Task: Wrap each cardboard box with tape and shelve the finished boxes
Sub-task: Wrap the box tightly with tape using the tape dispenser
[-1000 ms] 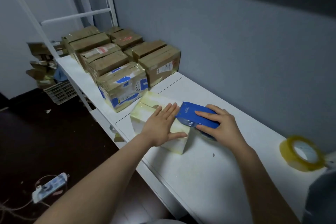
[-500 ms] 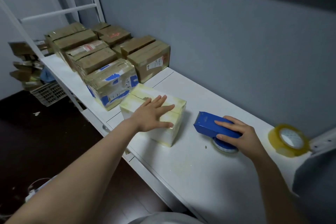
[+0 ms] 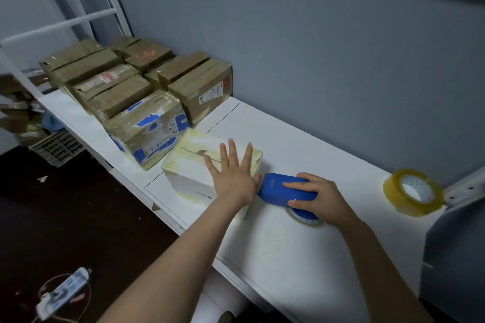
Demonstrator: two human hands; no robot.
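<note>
— Two hands busy?
— Yes. The left hand (image 3: 233,178) lies flat, fingers spread wide, on top of the pale box (image 3: 189,181).
— And the right hand (image 3: 324,199)?
— Curled round the blue tape dispenser (image 3: 278,187), just right of the left hand, its nose against the box's end.
— Anything else?
— Taped brown boxes (image 3: 118,97) beyond the left hand, and a tape roll (image 3: 412,191) well right of the right hand.

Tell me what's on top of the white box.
The left hand lies flat, fingers spread, on the taped top of the box. A flap seam shows beside it; the part under the palm is hidden. The dispenser is beside the box, not on it.
</note>
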